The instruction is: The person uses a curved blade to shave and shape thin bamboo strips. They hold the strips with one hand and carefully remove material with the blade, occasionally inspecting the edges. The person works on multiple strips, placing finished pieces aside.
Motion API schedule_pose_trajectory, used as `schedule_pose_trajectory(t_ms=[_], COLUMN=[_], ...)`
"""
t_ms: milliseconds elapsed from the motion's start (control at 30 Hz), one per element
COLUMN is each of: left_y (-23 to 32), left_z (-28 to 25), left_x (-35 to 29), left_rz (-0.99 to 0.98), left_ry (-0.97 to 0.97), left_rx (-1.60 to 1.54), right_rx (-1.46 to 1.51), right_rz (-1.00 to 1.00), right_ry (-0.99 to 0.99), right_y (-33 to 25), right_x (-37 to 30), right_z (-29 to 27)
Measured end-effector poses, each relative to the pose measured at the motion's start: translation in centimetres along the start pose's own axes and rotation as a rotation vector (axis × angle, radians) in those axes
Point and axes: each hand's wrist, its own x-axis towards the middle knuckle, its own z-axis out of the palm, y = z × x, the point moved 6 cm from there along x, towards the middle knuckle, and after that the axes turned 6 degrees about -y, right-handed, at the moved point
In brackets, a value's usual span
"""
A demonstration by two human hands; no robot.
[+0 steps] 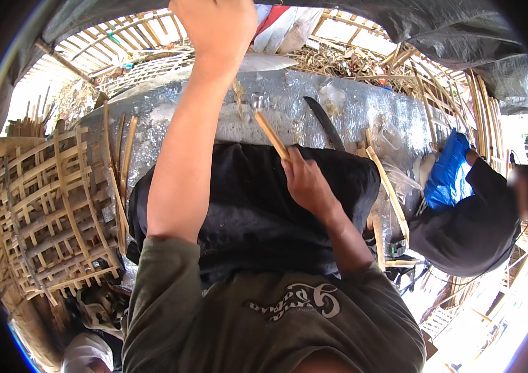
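An open bamboo-framed shelter surrounds the work, with a woven bamboo lattice panel (46, 211) standing at the left and a long grey, silvery slab (313, 105) lying across the middle as the table. From the head view, the person's right hand (304, 180) is closed in a pinch around the lower end of a pale bamboo strip (271, 135); the strip's long axis runs up and to the left from that hand toward the table's near edge, over a black cloth (245, 205) spread on the lap. The left hand (217, 28) is raised at the top edge, well above the strip, and whether it is closed I cannot tell. A dark curved blade (325, 121) rests on the table just right of the strip, nearer the right hand. At the right edge another person in dark clothes bends beside a blue plastic bag (447, 174).
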Motion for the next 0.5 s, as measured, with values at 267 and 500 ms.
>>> schedule_pose_trajectory(t_ms=[267,500], left_y=[-1.2,-0.7], left_z=[-2.4,-2.2], left_x=[1.0,0.2], left_rz=[-0.059,-0.090], left_ry=[0.073,0.030], left_rx=[0.008,-0.023], right_rx=[0.231,0.435], right_rz=[0.040,0.018], right_ry=[0.337,0.426], right_y=[-1.9,-4.5], right_x=[2.5,2.7], right_z=[-6.9,-7.6])
